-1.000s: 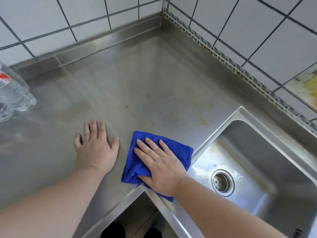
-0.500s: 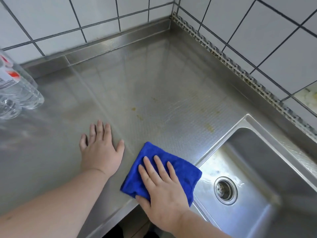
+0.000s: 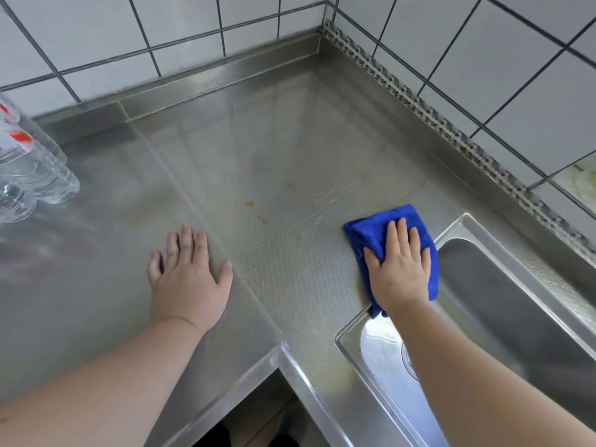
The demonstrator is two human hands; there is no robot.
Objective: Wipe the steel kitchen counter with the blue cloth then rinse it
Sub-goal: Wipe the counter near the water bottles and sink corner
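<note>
steel counter (image 3: 290, 150): right hand (image 3: 400, 272) flat on blue cloth (image 3: 371, 230), left hand (image 3: 188, 279) flat (bottle labels unreadable).

A kitchen is being shown. An L-shaped stainless steel bench (image 3: 290, 162) is being wrapped round an inner corner, with a raised steel upstand running along the back. A steel sink (image 3: 503, 304) is being set into the bench on the right, its drain partly seen beneath a forearm. The walls (image 3: 483, 69) behind are being covered in white square tiles with dark grout, and a worn, spotted sealing strip (image 3: 429, 114) is being seen where tile meets steel. Clear plastic water bottles (image 3: 29, 175) are being kept on the bench at far left. Yellowish stains (image 3: 250, 204) are being seen on the steel.
</note>
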